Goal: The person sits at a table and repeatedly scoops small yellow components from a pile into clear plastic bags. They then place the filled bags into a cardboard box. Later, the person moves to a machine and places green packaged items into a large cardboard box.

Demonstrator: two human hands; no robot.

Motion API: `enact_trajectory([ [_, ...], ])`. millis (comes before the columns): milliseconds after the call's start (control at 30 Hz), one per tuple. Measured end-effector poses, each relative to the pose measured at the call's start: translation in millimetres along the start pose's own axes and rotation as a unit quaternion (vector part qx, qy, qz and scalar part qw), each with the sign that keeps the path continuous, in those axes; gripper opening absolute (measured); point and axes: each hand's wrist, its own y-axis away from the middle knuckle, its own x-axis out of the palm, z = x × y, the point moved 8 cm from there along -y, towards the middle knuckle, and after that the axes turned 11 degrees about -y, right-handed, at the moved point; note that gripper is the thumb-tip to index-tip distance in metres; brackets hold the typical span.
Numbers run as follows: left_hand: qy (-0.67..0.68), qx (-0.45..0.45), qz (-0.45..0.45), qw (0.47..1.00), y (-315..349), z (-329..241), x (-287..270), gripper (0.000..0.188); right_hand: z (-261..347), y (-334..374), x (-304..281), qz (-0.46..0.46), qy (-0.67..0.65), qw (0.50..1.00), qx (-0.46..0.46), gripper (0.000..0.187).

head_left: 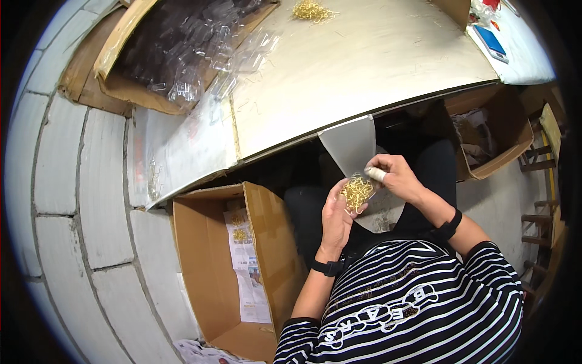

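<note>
Over my lap, my left hand (334,219) is cupped around a heap of small gold-coloured wire pieces (356,193). A clear edge beside the heap looks like a small plastic container, though its shape is mostly hidden. Just right of the heap is my right hand (395,177), its fingers pinched together and pale tape wrapped on one of them. Whatever lies between those fingertips is too small to make out. Behind both hands, a white sheet (351,142) hangs from the table's edge.
On the pale table (364,73) lies another gold pile (312,11). A cardboard box (104,57) spills clear plastic boxes (188,73) at far left. A blue-topped scale (490,42) sits far right. Open cartons stand beside my left leg (209,267) and right leg (506,148).
</note>
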Motion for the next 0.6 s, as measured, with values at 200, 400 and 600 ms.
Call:
enact_trajectory([
  [200,-0.035,-0.007,-0.005,0.999,-4.0,-0.4,5.5,0.039,-7.8,-2.8,-0.9,-0.004,0.012,1.000,-0.025,0.011],
  [400,-0.039,0.003,-0.044,0.998,-12.2,-7.6,3.2,0.035,18.6,3.4,-17.2,-0.081,0.044,0.992,-0.081,0.025],
  [600,-0.035,0.042,-0.100,0.994,-19.0,-25.0,-3.5,0.036,68.8,42.5,-2.2,-0.037,0.275,0.911,-0.306,0.019],
])
